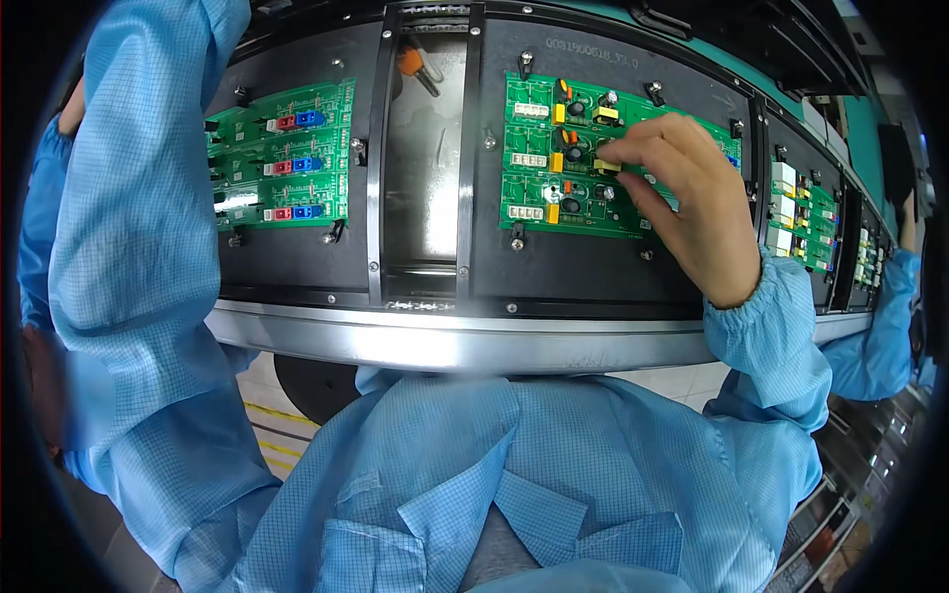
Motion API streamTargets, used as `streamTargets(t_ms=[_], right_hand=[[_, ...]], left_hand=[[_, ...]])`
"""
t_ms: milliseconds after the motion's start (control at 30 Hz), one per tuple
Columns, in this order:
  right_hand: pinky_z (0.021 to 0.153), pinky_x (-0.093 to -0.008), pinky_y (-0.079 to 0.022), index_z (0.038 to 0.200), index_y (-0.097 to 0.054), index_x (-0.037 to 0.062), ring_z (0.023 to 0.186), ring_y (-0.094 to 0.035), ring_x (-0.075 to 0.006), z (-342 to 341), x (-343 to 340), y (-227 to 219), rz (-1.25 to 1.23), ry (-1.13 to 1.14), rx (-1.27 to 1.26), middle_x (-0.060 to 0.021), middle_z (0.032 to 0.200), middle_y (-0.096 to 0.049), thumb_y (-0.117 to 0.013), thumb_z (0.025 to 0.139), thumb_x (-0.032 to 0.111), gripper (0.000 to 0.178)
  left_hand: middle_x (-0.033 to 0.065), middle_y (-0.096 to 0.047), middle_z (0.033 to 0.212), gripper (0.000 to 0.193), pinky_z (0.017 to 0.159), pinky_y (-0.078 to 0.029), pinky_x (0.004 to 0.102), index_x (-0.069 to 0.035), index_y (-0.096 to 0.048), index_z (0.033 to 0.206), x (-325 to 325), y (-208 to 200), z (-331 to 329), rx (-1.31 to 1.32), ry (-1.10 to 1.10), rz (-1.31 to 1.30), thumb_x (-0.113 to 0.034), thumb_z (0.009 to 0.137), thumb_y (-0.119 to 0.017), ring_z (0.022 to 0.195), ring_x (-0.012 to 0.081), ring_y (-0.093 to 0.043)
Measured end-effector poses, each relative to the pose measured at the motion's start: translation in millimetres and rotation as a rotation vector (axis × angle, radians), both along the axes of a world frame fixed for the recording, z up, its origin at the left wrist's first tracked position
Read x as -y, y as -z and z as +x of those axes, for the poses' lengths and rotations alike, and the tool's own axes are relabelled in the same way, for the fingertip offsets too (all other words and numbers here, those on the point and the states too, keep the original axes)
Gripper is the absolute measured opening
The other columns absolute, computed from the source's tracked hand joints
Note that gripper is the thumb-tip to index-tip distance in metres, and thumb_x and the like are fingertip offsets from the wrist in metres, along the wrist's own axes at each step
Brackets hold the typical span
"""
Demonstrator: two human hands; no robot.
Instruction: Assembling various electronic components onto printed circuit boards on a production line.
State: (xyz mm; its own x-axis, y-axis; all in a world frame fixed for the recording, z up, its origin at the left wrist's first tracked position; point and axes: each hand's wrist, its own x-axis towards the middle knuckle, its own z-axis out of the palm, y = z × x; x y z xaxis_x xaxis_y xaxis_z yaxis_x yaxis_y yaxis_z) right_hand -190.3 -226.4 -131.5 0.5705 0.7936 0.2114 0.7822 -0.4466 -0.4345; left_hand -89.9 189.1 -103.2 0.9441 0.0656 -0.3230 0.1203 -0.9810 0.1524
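Observation:
My right hand (689, 186) reaches over a green circuit board panel (623, 219), its thumb and index finger pinching a small yellow and black transformer (607, 167) at the middle row. A similar transformer (606, 116) sits in the row above. White connectors (528, 160), yellow block capacitors (558, 162) and round black capacitors (575, 155) stand along the panel's left side. Part of the panel's right side is covered by my hand. My left sleeve (143, 198) stretches up past the top left edge, and the hand itself is out of sight.
The panel lies in a black fixture plate (583, 272) with clips. To the left, another green panel (287, 148) carries red and blue connectors. Orange-handled tool (411, 63) lies between the plates. A metal rail (474, 346) runs in front. Co-workers' blue sleeves (875, 346) show at both sides.

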Motion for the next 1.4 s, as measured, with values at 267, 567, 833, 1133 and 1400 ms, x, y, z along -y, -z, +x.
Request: streamTargets(t_ms=[267,567,833,1133,1400], right_hand=[[0.078,-0.0371,-0.051,0.104,-0.068,0.0035,0.090,-0.062,-0.0286,-4.9,-2.5,2.7,-0.079,0.020,0.056,-0.0100,0.095,-0.063,-0.071,0.075,-0.007,0.031],[0.077,-0.0375,-0.051,0.107,-0.069,0.0042,0.090,-0.063,-0.0281,-9.3,-5.9,1.9,-0.076,0.021,0.096,-0.0098,0.096,-0.064,-0.072,0.078,-0.005,0.031],[0.081,-0.0365,-0.052,0.101,-0.069,0.0041,0.093,-0.064,-0.0281,-13.8,-6.5,0.8,-0.054,0.118,0.094,-0.0098,0.097,-0.066,-0.074,0.075,-0.006,0.029],[0.081,-0.0366,-0.051,0.100,-0.068,0.0041,0.092,-0.064,-0.0282,-13.3,-10.2,-2.4,-0.074,0.083,0.137,-0.0105,0.095,-0.065,-0.074,0.074,-0.008,0.029],[0.074,-0.0392,-0.048,0.095,-0.066,0.0048,0.083,-0.060,-0.0302,-8.1,-5.5,0.3,-0.051,0.120,0.120,-0.0091,0.089,-0.062,-0.072,0.074,-0.004,0.023]], left_hand=[[0.0169,-0.071,0.087,0.021,0.072,-0.052,0.0376,0.001,-0.071,0.096,11.3,-15.5,-16.1,0.029,0.079,0.093,-0.013,0.080,-0.074,0.079,0.0265,-0.066],[0.0106,-0.070,0.081,0.020,0.066,-0.052,0.0346,-0.001,-0.071,0.093,-6.5,-19.7,-8.1,-0.046,-0.023,0.011,-0.015,0.082,-0.080,0.073,0.0204,-0.065],[0.0047,-0.066,0.076,0.009,0.067,-0.052,0.0275,0.001,-0.067,0.090,2.9,-25.2,-38.9,0.526,0.097,-0.207,-0.004,0.086,-0.074,0.071,0.0118,-0.062],[0.0026,-0.066,0.090,0.005,0.077,-0.055,0.0227,-0.002,-0.061,0.097,88.9,-49.6,-138.2,0.500,-0.051,-0.737,-0.005,0.095,-0.064,0.081,0.0087,-0.064],[0.0089,-0.072,0.093,0.017,0.075,-0.055,0.0265,0.002,-0.069,0.108,139.8,-35.4,-146.3,0.167,0.356,-0.831,-0.001,0.092,-0.065,0.085,0.0151,-0.069]])
